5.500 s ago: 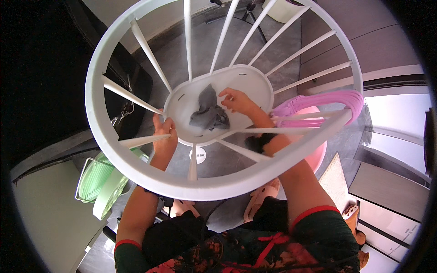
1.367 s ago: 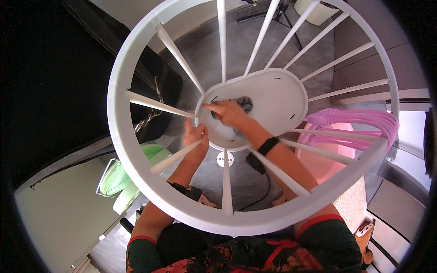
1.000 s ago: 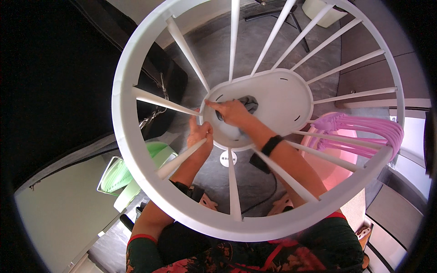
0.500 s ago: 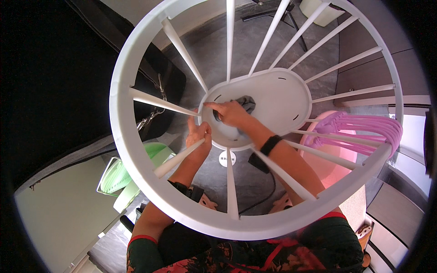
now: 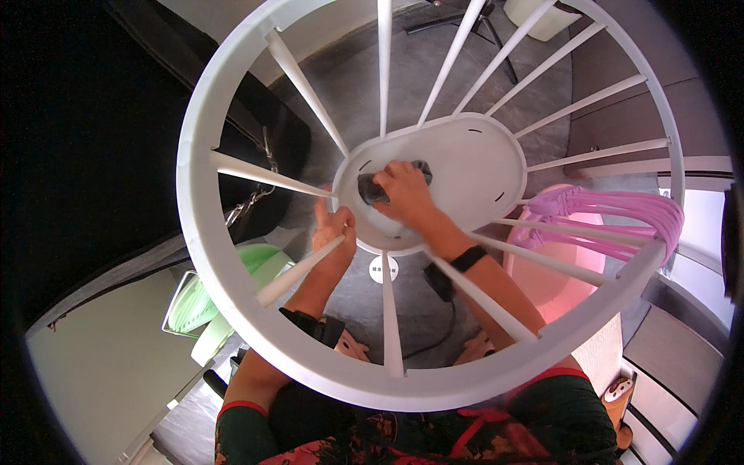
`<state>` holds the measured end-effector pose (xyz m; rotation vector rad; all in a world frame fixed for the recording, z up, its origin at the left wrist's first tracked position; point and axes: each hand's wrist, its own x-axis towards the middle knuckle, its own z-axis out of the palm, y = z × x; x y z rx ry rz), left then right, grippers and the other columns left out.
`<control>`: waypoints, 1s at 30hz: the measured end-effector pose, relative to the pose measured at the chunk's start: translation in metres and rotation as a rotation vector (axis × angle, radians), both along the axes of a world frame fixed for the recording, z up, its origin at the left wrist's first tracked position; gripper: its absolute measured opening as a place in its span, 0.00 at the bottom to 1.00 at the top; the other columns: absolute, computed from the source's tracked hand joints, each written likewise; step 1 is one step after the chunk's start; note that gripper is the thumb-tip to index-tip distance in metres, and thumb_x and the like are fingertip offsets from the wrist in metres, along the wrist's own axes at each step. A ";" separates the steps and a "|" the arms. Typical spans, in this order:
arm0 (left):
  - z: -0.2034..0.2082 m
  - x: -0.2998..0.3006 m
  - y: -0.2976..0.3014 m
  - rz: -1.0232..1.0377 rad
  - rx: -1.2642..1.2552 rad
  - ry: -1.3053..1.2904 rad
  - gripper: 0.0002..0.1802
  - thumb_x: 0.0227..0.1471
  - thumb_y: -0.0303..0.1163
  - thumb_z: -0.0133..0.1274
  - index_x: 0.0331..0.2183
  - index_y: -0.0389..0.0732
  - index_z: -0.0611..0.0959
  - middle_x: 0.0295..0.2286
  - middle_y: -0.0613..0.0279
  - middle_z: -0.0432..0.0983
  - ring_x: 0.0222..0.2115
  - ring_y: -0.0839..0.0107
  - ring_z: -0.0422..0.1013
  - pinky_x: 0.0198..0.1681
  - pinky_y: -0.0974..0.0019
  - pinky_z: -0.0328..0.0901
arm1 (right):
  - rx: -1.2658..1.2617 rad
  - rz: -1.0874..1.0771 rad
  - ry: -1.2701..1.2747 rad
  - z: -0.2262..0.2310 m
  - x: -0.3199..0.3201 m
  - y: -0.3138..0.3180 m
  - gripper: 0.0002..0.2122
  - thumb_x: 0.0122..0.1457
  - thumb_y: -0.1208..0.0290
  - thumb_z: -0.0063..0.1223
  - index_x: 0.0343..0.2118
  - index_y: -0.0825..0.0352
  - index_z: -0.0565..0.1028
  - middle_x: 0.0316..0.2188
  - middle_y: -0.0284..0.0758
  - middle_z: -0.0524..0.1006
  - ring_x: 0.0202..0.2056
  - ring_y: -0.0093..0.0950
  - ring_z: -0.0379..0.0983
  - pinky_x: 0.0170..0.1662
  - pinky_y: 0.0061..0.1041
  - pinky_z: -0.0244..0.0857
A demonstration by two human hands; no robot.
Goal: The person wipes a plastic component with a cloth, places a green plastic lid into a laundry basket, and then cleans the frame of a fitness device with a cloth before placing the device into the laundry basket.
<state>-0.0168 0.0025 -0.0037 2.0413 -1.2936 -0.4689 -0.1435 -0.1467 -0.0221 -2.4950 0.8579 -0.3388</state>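
Grey cloth [image 5: 369, 189] bunched at L end of white oval base [image 5: 474, 172]; prob. light, soft, not fragile, best held by a thick fold. Your R hand [image 5: 406, 195] touches it, fingers half-curled; can't tell if clenched. Your L hand [image 5: 333, 239]: near-L rim, fingers part-bent, grip unclear.

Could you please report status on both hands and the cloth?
Right hand on grey cloth. Left hand at edge of oval base. White bars all around.
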 end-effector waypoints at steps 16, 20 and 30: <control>0.012 -0.004 -0.003 0.005 0.012 -0.019 0.09 0.39 0.13 0.46 0.21 0.40 0.72 0.56 0.46 0.56 0.31 0.57 0.75 0.31 0.59 0.69 | -0.207 -0.631 -0.116 -0.026 -0.005 -0.029 0.14 0.45 0.76 0.59 0.37 0.58 0.74 0.36 0.37 0.69 0.39 0.38 0.68 0.39 0.36 0.64; 0.011 -0.006 -0.004 0.006 0.002 -0.010 0.09 0.38 0.13 0.46 0.21 0.39 0.72 0.56 0.46 0.56 0.32 0.55 0.75 0.31 0.59 0.69 | -0.235 -0.645 -0.085 -0.039 -0.001 -0.036 0.13 0.44 0.77 0.58 0.35 0.59 0.75 0.37 0.37 0.69 0.39 0.38 0.68 0.39 0.36 0.64; 0.007 -0.001 -0.003 -0.014 0.012 -0.021 0.08 0.38 0.14 0.47 0.21 0.38 0.73 0.55 0.44 0.56 0.29 0.58 0.75 0.32 0.61 0.69 | -0.097 0.140 -0.161 -0.021 0.019 -0.009 0.19 0.40 0.70 0.64 0.40 0.57 0.78 0.46 0.33 0.69 0.49 0.37 0.63 0.46 0.39 0.61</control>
